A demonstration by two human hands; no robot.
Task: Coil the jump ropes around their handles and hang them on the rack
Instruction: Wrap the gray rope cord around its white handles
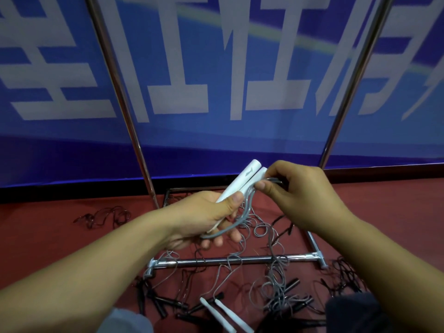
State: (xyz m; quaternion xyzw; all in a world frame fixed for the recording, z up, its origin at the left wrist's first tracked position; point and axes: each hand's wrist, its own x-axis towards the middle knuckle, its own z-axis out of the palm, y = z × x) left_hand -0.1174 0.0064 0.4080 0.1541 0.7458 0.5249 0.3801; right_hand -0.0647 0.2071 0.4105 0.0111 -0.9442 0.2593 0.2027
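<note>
Gripping paired white handles (242, 182), left hand (206, 219), right hand (295, 191) pinching grey cord (274, 180), red floor (48, 236), blue banner (216, 145)

I see a room that is a bit dim, with soft, even light. The blue banner (216, 68) looks smeared with blur. The shiny poles (125, 104) bend outward near the edges and glint. My forearms look big and fuzzy down low.

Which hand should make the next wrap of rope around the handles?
Right. The right hand already pinches the grey rope beside the white handles, while the left hand grips both handles together and likely serves best as the anchor.
</note>
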